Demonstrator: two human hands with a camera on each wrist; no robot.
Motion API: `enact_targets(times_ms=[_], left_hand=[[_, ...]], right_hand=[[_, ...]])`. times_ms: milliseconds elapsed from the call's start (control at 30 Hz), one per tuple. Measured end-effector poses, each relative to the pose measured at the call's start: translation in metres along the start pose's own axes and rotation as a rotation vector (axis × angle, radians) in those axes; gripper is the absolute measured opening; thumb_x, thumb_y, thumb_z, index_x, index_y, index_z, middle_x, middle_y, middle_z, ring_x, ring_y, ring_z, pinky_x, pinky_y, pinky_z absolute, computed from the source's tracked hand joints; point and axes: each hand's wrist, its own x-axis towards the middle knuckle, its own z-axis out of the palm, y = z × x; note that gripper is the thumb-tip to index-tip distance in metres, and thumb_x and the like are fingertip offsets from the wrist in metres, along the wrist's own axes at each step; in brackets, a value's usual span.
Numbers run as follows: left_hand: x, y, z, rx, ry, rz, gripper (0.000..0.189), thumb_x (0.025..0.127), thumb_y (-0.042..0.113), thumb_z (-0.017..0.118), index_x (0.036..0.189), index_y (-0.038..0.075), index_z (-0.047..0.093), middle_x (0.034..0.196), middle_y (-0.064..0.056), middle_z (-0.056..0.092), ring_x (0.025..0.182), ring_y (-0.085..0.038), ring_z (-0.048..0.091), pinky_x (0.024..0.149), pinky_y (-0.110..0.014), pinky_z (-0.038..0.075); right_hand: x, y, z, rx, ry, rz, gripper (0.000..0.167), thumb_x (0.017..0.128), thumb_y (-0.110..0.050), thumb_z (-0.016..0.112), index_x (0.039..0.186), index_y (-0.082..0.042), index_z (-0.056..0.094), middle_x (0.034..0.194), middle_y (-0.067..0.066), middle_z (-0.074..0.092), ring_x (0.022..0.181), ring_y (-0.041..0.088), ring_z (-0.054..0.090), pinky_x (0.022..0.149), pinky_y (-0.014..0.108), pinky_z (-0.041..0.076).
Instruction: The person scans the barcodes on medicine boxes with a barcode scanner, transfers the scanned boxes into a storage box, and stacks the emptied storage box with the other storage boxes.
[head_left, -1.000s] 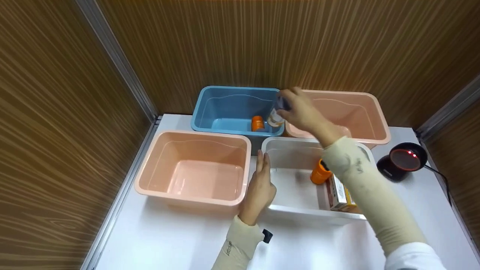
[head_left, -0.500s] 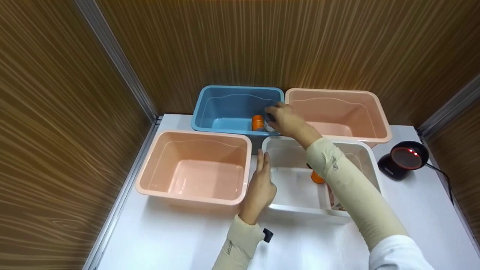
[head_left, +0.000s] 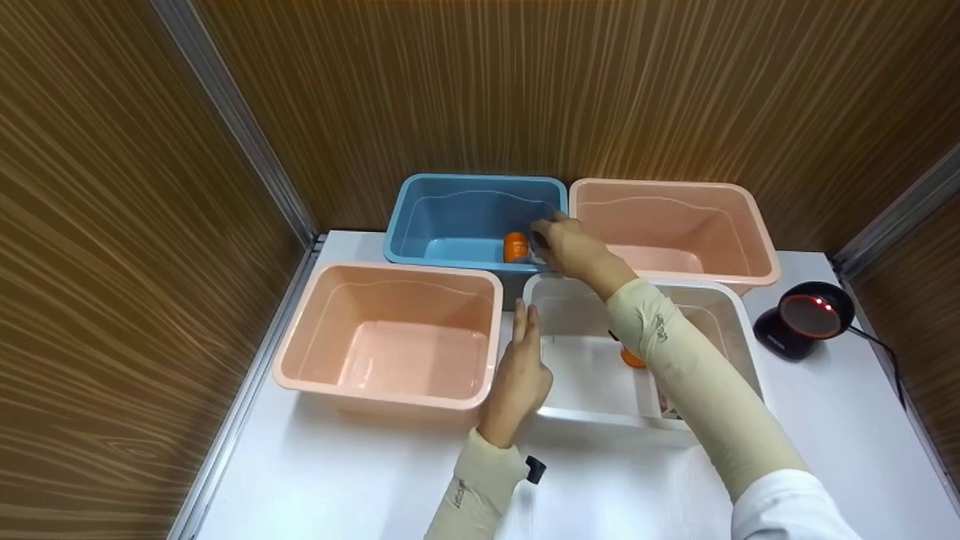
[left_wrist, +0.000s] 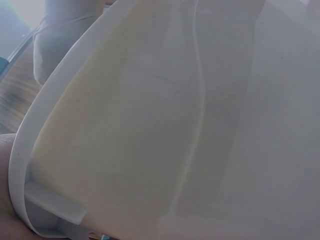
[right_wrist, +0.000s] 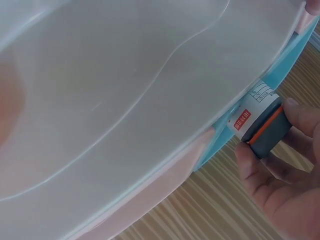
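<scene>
Right hand (head_left: 574, 244) has the dark cap (right_wrist: 272, 137) of a bottle (right_wrist: 257, 117) pinched in its fingers, bottle down at the right end of the blue bin (head_left: 465, 210). Left hand (head_left: 517, 382) is relaxed, fingers straight, sitting between the white bin (head_left: 589, 382) and the front pink bin (head_left: 386, 405). All the bins are on a white table (head_left: 352, 480), with the back pink bin (head_left: 667, 259) just right of the blue one. Beige right sleeve (head_left: 697, 390) blocks a good chunk of the white bin. Off to the right is a black gadget (head_left: 817, 311) with red lights. Under the sleeve, a printed sliver (head_left: 669, 406) might be a box, tough call, and near it a mostly hidden orange jar (head_left: 632, 358). Second orange jar (head_left: 515, 247) is in the blue bin, just beside the bottle.
</scene>
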Motion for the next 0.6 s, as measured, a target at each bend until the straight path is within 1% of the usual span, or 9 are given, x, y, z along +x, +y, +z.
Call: enact_targets(times_ms=[167, 300, 467, 533, 600], left_hand=[[0.0014, 0.0005, 0.0004, 0.000, 0.005, 0.008, 0.078, 0.090, -0.011, 0.053, 0.160, 0.003, 0.022, 0.169, -0.010, 0.001, 0.121, -0.027, 0.057, 0.088, -0.030, 0.051], [0.0026, 0.0004, -0.0005, -0.001, 0.013, 0.011, 0.078, 0.090, -0.011, 0.053, 0.160, 0.003, 0.023, 0.169, -0.010, 0.001, 0.119, -0.027, 0.058, 0.084, -0.029, 0.052], [0.0018, 0.0014, -0.0009, -0.002, 0.010, 0.006, 0.078, 0.089, -0.012, 0.053, 0.160, 0.002, 0.023, 0.169, -0.010, 0.002, 0.115, -0.026, 0.059, 0.080, -0.028, 0.051], [0.0011, 0.0021, -0.0010, -0.004, 0.007, 0.008, 0.078, 0.089, -0.012, 0.053, 0.160, 0.002, 0.023, 0.169, -0.010, 0.002, 0.114, -0.026, 0.060, 0.080, -0.028, 0.052], [0.0002, 0.0030, -0.0012, -0.005, 0.007, 0.011, 0.078, 0.089, -0.012, 0.053, 0.160, 0.002, 0.023, 0.169, -0.010, 0.002, 0.116, -0.027, 0.059, 0.083, -0.028, 0.052]], right_hand=[[-0.0008, 0.0013, 0.0008, 0.001, 0.004, 0.012, 0.040, 0.097, -0.010, 0.066, 0.134, 0.003, 0.059, 0.120, 0.029, 0.060, 0.102, 0.041, 0.062, 0.094, 0.052, 0.051], [0.0001, 0.0023, 0.0014, 0.019, 0.006, 0.042, 0.043, 0.097, -0.012, 0.067, 0.136, 0.002, 0.057, 0.120, 0.028, 0.058, 0.104, 0.040, 0.061, 0.095, 0.052, 0.051], [0.0002, 0.0024, 0.0010, 0.053, 0.032, 0.066, 0.045, 0.095, -0.013, 0.070, 0.136, 0.001, 0.056, 0.120, 0.028, 0.056, 0.103, 0.041, 0.060, 0.094, 0.053, 0.051], [0.0009, 0.0023, 0.0007, 0.049, 0.053, 0.068, 0.045, 0.095, -0.012, 0.070, 0.136, 0.001, 0.056, 0.119, 0.028, 0.055, 0.103, 0.042, 0.059, 0.094, 0.055, 0.050], [0.0023, 0.0021, 0.0007, 0.032, 0.073, 0.074, 0.045, 0.094, -0.011, 0.070, 0.135, 0.000, 0.056, 0.118, 0.027, 0.054, 0.102, 0.042, 0.059, 0.095, 0.055, 0.049]])
